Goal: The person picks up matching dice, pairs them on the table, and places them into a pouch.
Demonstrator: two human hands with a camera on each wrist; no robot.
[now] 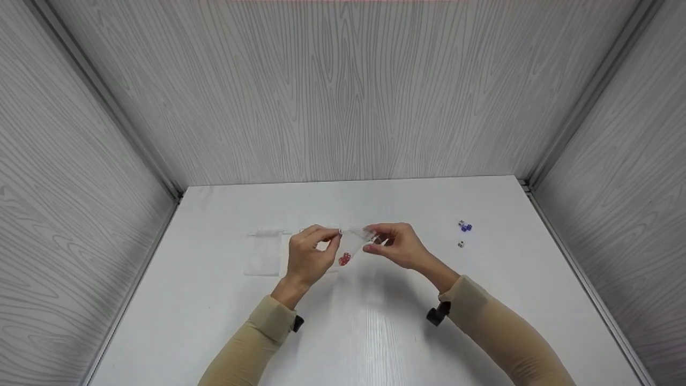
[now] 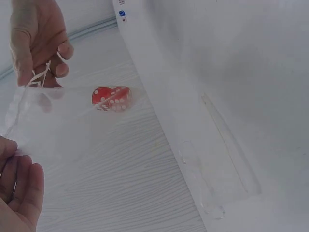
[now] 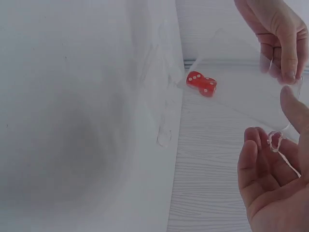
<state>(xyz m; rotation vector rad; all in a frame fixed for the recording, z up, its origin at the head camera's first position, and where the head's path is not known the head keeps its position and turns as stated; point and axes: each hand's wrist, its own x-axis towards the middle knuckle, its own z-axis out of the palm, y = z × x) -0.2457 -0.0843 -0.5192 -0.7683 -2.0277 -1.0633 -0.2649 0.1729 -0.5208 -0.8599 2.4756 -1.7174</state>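
Note:
A clear drawstring bag is held up between both hands above the white table, its mouth toward the fingers. Red dice with white dots lie in its lower corner. My left hand pinches the top edge of the bag between thumb and finger. On the other side, my right hand has curled fingers around the pale drawstring, with the thumb apart from the index finger. A loop of the string shows by the right fingers in the right wrist view. The exact contact of the left fingertips is partly hidden.
Another clear bag lies flat on the table to the left, partly behind the left hand. Blue dice and a white die lie to the right. Grey wood-grain panels border the back and sides.

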